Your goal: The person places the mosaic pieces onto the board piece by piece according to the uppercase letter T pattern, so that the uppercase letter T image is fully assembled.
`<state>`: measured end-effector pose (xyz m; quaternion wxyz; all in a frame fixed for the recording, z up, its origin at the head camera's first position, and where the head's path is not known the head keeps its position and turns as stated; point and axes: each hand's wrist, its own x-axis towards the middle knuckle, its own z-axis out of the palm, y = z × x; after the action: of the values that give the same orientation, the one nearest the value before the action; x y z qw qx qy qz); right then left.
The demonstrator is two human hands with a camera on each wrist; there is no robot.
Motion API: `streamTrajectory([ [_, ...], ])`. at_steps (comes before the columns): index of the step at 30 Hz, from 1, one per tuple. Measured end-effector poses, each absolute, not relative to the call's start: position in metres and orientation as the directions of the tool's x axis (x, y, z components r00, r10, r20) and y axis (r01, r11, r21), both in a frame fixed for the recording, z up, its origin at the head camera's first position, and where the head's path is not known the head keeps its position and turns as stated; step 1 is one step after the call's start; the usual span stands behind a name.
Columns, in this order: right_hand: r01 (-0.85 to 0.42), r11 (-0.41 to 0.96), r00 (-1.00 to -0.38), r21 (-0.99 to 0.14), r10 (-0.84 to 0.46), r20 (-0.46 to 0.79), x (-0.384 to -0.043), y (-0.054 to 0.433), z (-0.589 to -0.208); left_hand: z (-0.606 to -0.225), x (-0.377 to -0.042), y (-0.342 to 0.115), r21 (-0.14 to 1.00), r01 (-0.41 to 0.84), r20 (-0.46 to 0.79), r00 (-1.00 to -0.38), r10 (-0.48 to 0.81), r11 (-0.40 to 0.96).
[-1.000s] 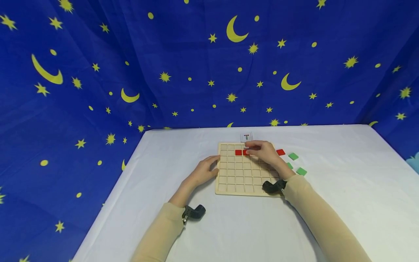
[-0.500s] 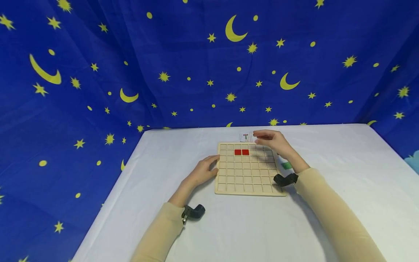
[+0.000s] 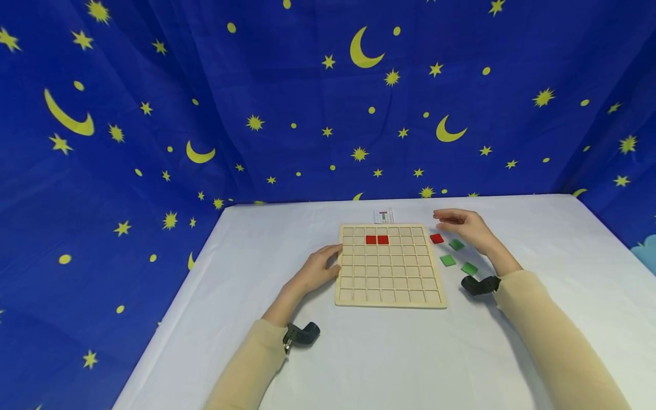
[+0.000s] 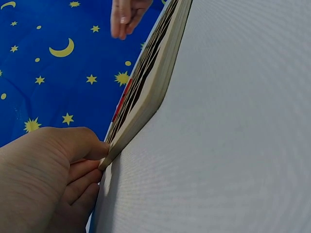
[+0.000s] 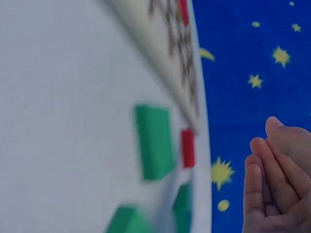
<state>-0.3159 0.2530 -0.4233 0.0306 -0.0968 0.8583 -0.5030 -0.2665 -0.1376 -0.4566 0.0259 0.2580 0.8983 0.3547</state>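
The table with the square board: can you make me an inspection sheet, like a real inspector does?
Surface: white table, pale all over.
Job's things: wooden grid board holding two red tiles side by side; one loose red tile and three green tiles to its right; small printed card beyond it.
Clutter: nothing seen.
Hands: left hand touches the board's left edge; right hand, near the loose tiles, holds nothing.
Cables: nothing seen.
Surroundings: blue curtain with yellow moons and stars.
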Motion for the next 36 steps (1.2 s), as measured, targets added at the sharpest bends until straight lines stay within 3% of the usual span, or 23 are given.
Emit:
streamTrajectory([
  [8,-0.1,0.549,-0.985,-0.83,-0.172,0.005,-0.314,0.267,-0.44,-0.457,-0.266,-0.137,0.659,0.444,0.145,-0.867,0.476,0.607],
  [36,-0.196,0.638,-0.967,-0.744,-0.251,0.04,-0.315,0.27,-0.458,-0.456,-0.264,-0.136,0.66,0.441,0.15,-0.87,0.469,0.608],
])
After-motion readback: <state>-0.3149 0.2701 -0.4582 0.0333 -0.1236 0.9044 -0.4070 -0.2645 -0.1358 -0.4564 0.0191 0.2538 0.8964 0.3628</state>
